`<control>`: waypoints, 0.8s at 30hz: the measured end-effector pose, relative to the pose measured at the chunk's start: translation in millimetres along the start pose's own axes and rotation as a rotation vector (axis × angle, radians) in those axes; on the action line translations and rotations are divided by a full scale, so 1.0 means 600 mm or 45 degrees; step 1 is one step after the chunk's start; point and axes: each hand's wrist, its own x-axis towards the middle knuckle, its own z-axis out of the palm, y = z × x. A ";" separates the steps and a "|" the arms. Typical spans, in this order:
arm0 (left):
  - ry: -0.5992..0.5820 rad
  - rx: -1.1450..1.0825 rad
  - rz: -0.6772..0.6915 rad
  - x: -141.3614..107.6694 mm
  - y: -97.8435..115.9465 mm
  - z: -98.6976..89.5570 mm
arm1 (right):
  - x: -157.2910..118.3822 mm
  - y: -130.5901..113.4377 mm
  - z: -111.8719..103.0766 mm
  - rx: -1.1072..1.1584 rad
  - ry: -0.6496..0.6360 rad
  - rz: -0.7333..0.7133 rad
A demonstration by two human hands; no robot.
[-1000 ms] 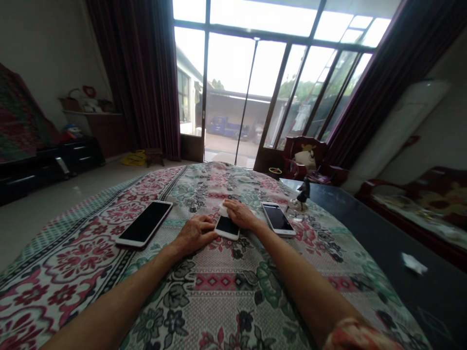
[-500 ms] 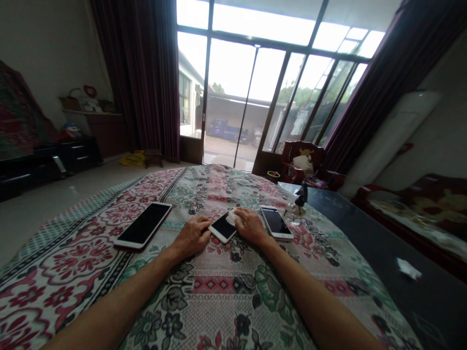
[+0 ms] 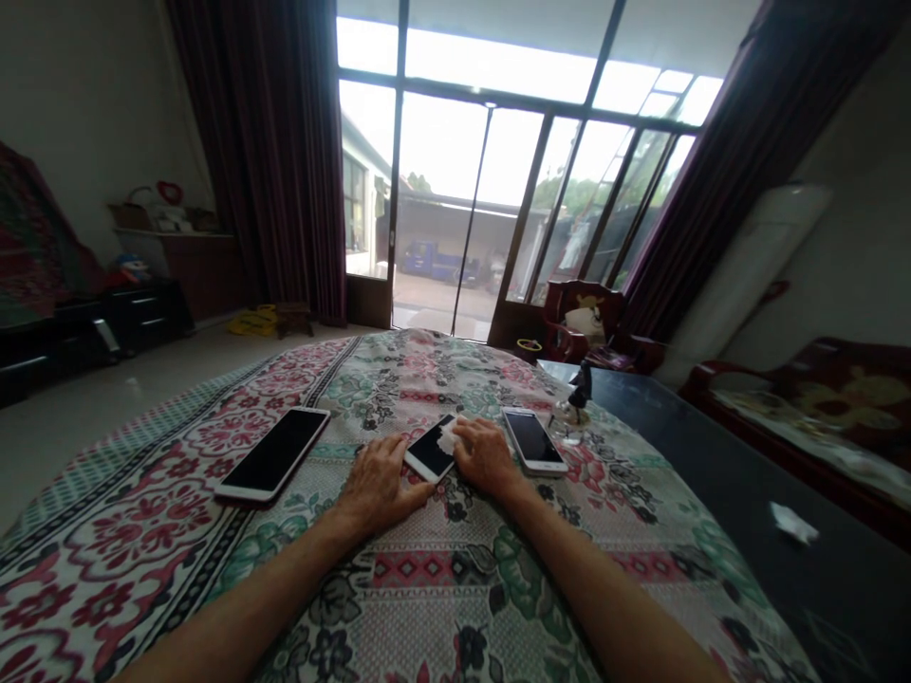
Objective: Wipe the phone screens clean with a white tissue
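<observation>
Middle phone (image 3: pixel 427 453), face up on the cloth-covered desk (image 3: pixel 399 607), has been swung from nearly straight to a slant in the last second, and a crumpled white tissue (image 3: pixel 447 436) is pinched under the bent fingers of the right hand (image 3: pixel 485 455) at the screen's far right part, so a different patch is covered. By the left hand (image 3: pixel 374 484), open with the thumb stretched toward the near corner, the left edge is flanked; whether it is firmly held cannot be told. Flanking all this, a larger phone (image 3: pixel 274 455) is laid out left, a third phone (image 3: pixel 533 441) is set just beyond the right hand, crowding that side, and a dark figurine (image 3: pixel 582 384) is stood farther off.
</observation>
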 end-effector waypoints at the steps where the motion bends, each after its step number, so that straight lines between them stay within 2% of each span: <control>1: -0.008 0.012 -0.009 0.000 0.001 -0.001 | -0.001 -0.003 -0.001 -0.002 -0.002 -0.002; 6: -0.085 0.072 -0.081 0.002 0.009 -0.007 | -0.004 -0.014 -0.009 0.019 0.003 -0.021; 11: -0.097 0.126 -0.124 0.007 0.017 -0.006 | -0.005 -0.012 -0.013 0.042 -0.013 -0.067; 17: -0.092 0.118 -0.051 0.011 -0.002 -0.004 | -0.006 -0.004 -0.012 0.015 0.036 -0.029; 24: -0.001 0.022 -0.026 0.009 -0.020 0.002 | -0.008 -0.017 -0.019 0.000 -0.003 -0.016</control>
